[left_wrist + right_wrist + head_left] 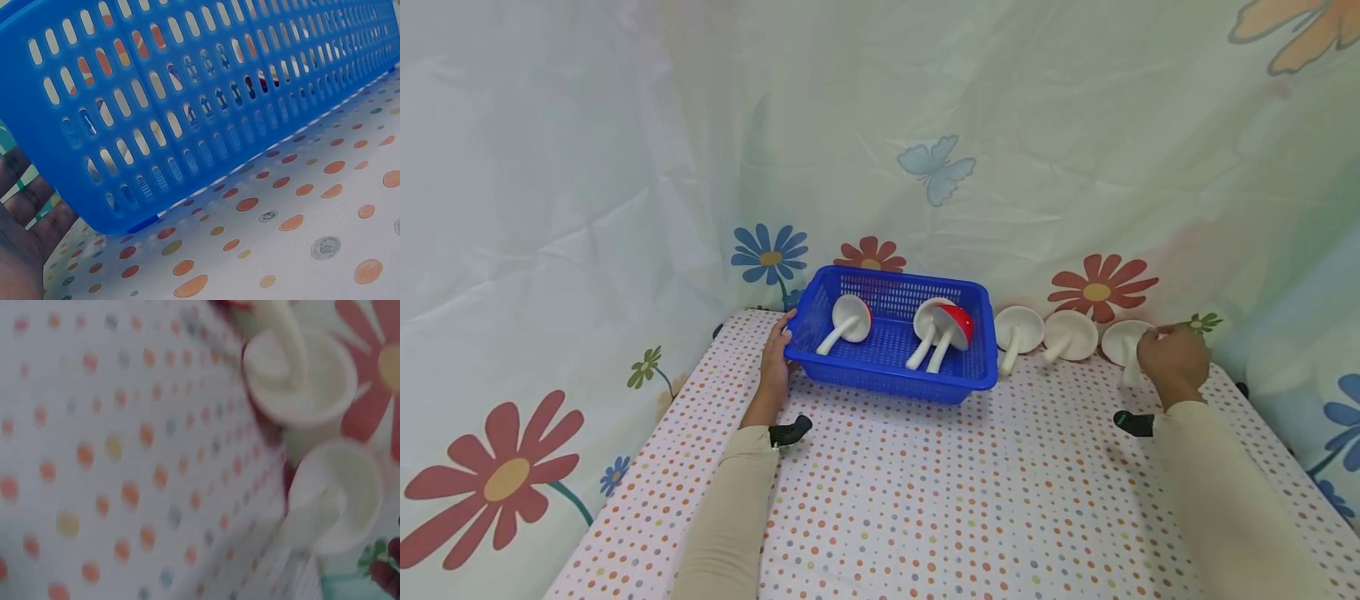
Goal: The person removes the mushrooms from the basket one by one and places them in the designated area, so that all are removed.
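Note:
A blue plastic basket (887, 383) stands at the back of the table with three toy mushrooms in it. One mushroom (853, 319) lies on its left side; two more, one showing a red dotted cap (958, 321), lean together on its right. My left hand (775, 358) rests against the basket's left end, its fingers (53, 228) along the outer wall. Right of the basket, three mushrooms lie in a row, white undersides showing. My right hand (1176, 358) is beside the rightmost mushroom (1122, 340) and overlaps its edge; in the right wrist view the fingertips (386, 578) are apart from it.
The other two mushrooms in the row are a middle one (1072, 336) and one (1021, 329) close to the basket's right end. A dotted cloth (925, 500) covers the table. A flower-printed curtain (1000, 208) hangs right behind.

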The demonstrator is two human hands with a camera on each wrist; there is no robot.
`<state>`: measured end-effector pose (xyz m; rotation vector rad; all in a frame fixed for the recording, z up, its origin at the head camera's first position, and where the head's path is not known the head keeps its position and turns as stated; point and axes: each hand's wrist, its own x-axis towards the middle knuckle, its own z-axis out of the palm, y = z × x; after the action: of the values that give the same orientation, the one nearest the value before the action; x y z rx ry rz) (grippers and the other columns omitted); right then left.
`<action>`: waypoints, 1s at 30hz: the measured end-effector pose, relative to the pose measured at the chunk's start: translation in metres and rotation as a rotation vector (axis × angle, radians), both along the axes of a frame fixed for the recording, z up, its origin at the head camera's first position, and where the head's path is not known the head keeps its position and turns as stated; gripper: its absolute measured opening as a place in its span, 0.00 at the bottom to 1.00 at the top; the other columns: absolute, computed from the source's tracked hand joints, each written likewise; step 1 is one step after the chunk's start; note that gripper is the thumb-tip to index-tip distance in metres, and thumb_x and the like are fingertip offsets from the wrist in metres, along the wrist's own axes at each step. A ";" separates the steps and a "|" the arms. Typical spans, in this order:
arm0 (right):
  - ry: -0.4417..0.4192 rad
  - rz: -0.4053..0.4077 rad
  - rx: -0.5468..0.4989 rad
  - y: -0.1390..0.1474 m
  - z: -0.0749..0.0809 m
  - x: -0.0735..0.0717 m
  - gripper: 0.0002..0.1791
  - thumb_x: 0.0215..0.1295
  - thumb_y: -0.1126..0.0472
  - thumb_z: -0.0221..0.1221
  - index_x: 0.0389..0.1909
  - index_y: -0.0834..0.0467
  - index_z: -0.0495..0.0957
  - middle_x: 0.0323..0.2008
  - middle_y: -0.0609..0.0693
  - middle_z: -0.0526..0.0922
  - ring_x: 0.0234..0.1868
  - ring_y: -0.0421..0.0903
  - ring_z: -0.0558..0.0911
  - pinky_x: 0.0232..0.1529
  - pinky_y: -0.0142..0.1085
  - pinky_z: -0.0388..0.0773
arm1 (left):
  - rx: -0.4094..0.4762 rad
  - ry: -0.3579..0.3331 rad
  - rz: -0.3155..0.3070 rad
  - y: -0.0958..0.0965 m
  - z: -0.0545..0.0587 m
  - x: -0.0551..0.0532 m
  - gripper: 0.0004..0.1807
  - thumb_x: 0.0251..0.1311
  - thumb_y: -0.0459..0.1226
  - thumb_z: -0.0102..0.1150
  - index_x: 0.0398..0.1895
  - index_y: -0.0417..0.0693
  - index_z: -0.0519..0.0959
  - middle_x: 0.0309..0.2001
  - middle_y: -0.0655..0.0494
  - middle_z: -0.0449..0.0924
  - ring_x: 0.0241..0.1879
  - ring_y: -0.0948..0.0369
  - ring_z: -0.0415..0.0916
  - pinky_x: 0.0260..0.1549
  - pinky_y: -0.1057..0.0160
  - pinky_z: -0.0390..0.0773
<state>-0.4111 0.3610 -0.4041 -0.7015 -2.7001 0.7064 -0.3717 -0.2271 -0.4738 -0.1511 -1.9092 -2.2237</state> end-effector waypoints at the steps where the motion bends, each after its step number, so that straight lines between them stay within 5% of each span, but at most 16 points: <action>1: 0.060 0.015 -0.041 -0.007 0.005 -0.003 0.31 0.74 0.52 0.35 0.63 0.73 0.67 0.58 0.74 0.73 0.56 0.69 0.72 0.50 0.59 0.72 | -0.002 0.002 -0.004 0.000 0.003 0.002 0.27 0.74 0.44 0.33 0.76 0.61 0.59 0.78 0.53 0.51 0.75 0.45 0.54 0.68 0.38 0.59; 6: 0.233 0.167 -0.274 -0.054 0.035 -0.014 0.27 0.72 0.54 0.44 0.65 0.65 0.70 0.51 0.59 0.76 0.45 0.50 0.77 0.37 0.38 0.77 | -0.005 -0.006 -0.007 0.000 0.012 0.010 0.28 0.73 0.42 0.34 0.76 0.58 0.58 0.78 0.52 0.50 0.75 0.46 0.54 0.69 0.39 0.59; 9: 0.257 0.303 -0.438 -0.087 0.055 -0.014 0.25 0.71 0.54 0.50 0.64 0.63 0.71 0.43 0.45 0.74 0.33 0.34 0.77 0.30 0.25 0.77 | -0.007 -0.017 -0.004 0.000 0.013 0.011 0.28 0.72 0.42 0.34 0.76 0.58 0.58 0.78 0.52 0.50 0.75 0.46 0.53 0.69 0.38 0.58; 12: 0.228 0.439 -0.578 -0.120 0.070 -0.014 0.27 0.71 0.56 0.54 0.66 0.65 0.68 0.42 0.42 0.72 0.31 0.29 0.78 0.31 0.23 0.79 | -0.002 -0.020 -0.003 -0.002 0.012 0.011 0.28 0.73 0.43 0.34 0.75 0.59 0.59 0.78 0.53 0.50 0.75 0.45 0.53 0.69 0.38 0.58; 15: 0.171 0.529 -0.618 -0.154 0.080 -0.015 0.28 0.70 0.59 0.56 0.68 0.65 0.65 0.51 0.51 0.74 0.40 0.34 0.79 0.35 0.25 0.81 | 0.004 -0.017 -0.006 -0.003 0.012 0.010 0.27 0.73 0.44 0.34 0.75 0.60 0.59 0.78 0.53 0.50 0.75 0.45 0.54 0.69 0.38 0.58; 21: 0.059 0.675 -0.716 -0.212 0.078 -0.023 0.30 0.70 0.65 0.56 0.71 0.64 0.61 0.68 0.66 0.65 0.63 0.60 0.74 0.55 0.42 0.80 | -0.004 -0.029 0.004 -0.004 0.011 0.011 0.27 0.73 0.44 0.35 0.75 0.61 0.60 0.78 0.53 0.51 0.74 0.46 0.54 0.69 0.38 0.58; 27: -0.001 0.712 -0.917 -0.261 0.078 -0.029 0.31 0.68 0.68 0.56 0.71 0.63 0.62 0.58 0.61 0.73 0.45 0.45 0.84 0.55 0.42 0.79 | -0.019 -0.024 -0.004 -0.002 0.006 0.006 0.27 0.74 0.43 0.33 0.76 0.61 0.59 0.79 0.54 0.48 0.76 0.45 0.52 0.69 0.38 0.58; 30: -0.033 0.698 -1.009 -0.280 0.077 -0.035 0.32 0.68 0.68 0.57 0.73 0.60 0.61 0.62 0.62 0.72 0.54 0.50 0.82 0.61 0.44 0.75 | -0.017 -0.020 -0.002 -0.001 -0.003 -0.004 0.27 0.74 0.45 0.33 0.75 0.64 0.59 0.79 0.56 0.48 0.76 0.46 0.51 0.69 0.38 0.57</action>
<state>-0.4465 0.0811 -0.3272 0.1386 -2.4409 2.2811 -0.3756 -0.2284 -0.4765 -0.1347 -1.9396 -2.2190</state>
